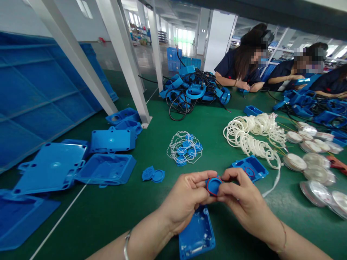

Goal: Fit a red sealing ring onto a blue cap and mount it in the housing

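Between my two hands is a small round blue cap [214,186] with a thin red sealing ring [208,188] around its rim. My left hand [187,198] is closed on the cap from the left, thumb and fingers at its edge. From the other side, my right hand [241,195] pinches the ring at the cap's rim; its fingertips partly cover that edge. Just below my hands is an open blue box housing [196,234], its upper end hidden by my left hand. To the right, a blue tray-like housing [253,168] holds a loose red ring [249,172].
Blue caps [153,174] lie left of my hands, with more under tangled white rings [184,147]. Several blue housings [105,169] line the left. Cream rings [252,135] and wrapped rolls [295,161] lie right. Cabled blue parts [195,90] are piled behind; co-workers [238,68] sit beyond.
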A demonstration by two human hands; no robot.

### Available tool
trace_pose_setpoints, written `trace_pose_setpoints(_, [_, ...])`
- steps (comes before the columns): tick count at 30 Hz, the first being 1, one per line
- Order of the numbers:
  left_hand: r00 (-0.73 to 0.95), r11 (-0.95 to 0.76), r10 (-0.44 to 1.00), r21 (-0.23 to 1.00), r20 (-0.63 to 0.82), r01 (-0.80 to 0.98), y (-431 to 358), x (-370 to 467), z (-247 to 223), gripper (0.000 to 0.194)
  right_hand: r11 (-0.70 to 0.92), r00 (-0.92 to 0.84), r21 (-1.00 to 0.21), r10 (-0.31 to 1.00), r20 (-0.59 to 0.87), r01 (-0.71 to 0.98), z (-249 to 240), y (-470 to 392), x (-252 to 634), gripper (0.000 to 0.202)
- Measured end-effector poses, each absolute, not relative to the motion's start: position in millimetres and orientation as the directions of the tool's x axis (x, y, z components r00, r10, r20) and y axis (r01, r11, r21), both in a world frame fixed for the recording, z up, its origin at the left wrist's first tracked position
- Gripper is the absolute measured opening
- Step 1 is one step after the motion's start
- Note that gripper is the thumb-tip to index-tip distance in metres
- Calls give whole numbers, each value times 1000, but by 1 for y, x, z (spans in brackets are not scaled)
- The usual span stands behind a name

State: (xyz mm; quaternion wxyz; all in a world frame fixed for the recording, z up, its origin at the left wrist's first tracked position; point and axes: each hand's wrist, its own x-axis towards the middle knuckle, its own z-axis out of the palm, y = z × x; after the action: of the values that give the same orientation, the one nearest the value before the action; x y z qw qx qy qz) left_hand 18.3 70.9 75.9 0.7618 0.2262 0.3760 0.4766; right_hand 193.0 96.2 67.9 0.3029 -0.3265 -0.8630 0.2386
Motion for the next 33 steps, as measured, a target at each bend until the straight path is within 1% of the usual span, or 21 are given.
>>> trace_pose_setpoints(3, [269,430,902,668,-336,-607,72,15,77,40,795,-576,-442,606,548,416,65,97,192,19])
trace_pose_setpoints(6, [268,425,905,656,-331,-624,73,14,77,34,864,-568,-317,498,655,392,64,98,192,19])
trace_pose_setpoints(12, [273,434,900,637,-341,-637,75,17,73,28,909,-593,-211,397,700,360,62,105,197,17])
trace_pose_setpoints(17, [259,423,904,632,-339,-649,76,19,71,25,934,-664,-113,323,675,339,63,109,202,21])
trace_pose_setpoints(19, [271,426,904,630,-331,-650,76,18,71,24,939,-668,-95,303,680,329,65,110,203,23])
trace_pose_setpoints(21, [290,425,905,628,-312,-652,76,18,71,26,930,-631,-134,333,701,342,64,110,203,23])
trace_pose_setpoints(22, [298,419,908,629,-295,-655,75,17,71,28,920,-601,-182,367,710,347,63,110,203,21])
trace_pose_setpoints(23, [304,412,911,631,-279,-657,75,17,71,29,902,-565,-251,417,712,350,62,110,202,19])
trace_pose_setpoints(25, [309,392,919,642,-243,-659,74,17,71,32,830,-474,-444,557,683,337,57,111,202,17])
trace_pose_setpoints(27, [316,377,924,661,-217,-649,74,18,70,35,710,-403,-653,696,595,262,53,112,201,20])
trace_pose_setpoints(29, [329,361,926,685,-185,-632,74,19,69,39,564,-415,-810,784,463,162,51,113,201,25])
trace_pose_setpoints(31, [343,337,928,716,-144,-611,74,19,67,41,444,-477,-891,806,351,96,53,114,200,21])
trace_pose_setpoints(33, [360,309,927,758,-105,-574,75,18,65,37,375,-505,-925,813,292,69,56,114,198,15])
